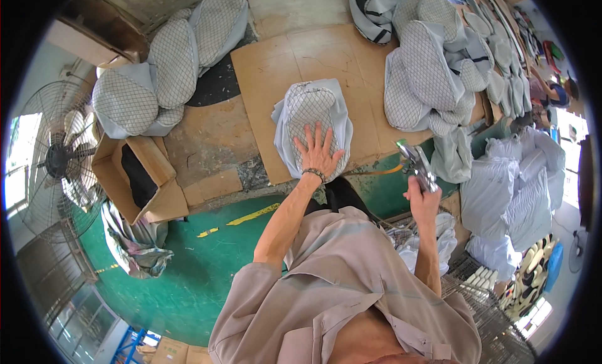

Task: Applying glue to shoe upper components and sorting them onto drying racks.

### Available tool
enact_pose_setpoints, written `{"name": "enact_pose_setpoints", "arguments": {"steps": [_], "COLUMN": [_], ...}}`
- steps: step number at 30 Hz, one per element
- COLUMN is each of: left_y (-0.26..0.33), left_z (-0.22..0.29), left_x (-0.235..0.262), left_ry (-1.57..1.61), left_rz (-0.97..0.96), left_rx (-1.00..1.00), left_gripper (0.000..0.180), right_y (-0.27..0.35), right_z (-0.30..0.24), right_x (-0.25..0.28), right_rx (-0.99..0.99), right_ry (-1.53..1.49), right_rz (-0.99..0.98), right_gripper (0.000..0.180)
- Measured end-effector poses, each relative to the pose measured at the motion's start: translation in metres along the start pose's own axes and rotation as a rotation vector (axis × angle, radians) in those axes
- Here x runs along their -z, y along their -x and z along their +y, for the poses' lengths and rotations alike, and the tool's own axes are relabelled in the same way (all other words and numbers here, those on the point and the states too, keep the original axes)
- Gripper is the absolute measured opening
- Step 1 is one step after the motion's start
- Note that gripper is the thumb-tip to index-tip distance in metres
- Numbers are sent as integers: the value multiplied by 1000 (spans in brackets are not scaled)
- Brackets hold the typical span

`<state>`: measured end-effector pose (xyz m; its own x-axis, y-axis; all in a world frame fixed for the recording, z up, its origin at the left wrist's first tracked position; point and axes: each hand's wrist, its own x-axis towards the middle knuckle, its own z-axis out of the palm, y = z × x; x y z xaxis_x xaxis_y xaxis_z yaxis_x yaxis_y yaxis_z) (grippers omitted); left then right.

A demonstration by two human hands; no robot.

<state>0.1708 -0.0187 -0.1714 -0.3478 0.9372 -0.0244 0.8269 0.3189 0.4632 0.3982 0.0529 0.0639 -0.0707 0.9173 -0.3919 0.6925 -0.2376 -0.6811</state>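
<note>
My left hand [318, 152] lies flat, fingers spread, on a grey seat cushion [311, 116] with a black mesh-patterned centre panel. The cushion rests on a cardboard sheet [282, 69] covering the worktable. A beaded bracelet circles that wrist. My right hand [421, 194] is raised off the table's right end and grips a metal pneumatic staple gun [416, 163], its nose pointing up and left, apart from the cushion.
A pile of like cushions [433, 69] lies at the right of the table, another pile [166, 69] at the left. An open cardboard box [141, 176] and a standing fan [50, 157] are at left. Grey fabric covers [514, 188] are stacked right, above a wire cart [476, 289]. Green floor below.
</note>
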Motion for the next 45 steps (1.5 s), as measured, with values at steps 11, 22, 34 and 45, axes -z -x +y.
{"name": "enact_pose_setpoints", "arguments": {"steps": [11,22,34,45], "left_y": [-6,-4,1,65], "left_z": [1,0,-2,17], "left_x": [-2,-10,-6,40], "left_ry": [34,-7,37,247], "left_rz": [-73,-12,5,46], "left_rx": [9,8,-5,-123], "left_gripper": [78,76,74,52], "right_y": [141,177,191,206], "right_z": [-95,-117,-116,-101], "right_x": [48,59,66,74], "right_rx": [251,541,586,485], "right_ry": [-217,169,158,190], "right_rz": [-310,-318,-271,-108], "right_gripper": [71,70,66,67]}}
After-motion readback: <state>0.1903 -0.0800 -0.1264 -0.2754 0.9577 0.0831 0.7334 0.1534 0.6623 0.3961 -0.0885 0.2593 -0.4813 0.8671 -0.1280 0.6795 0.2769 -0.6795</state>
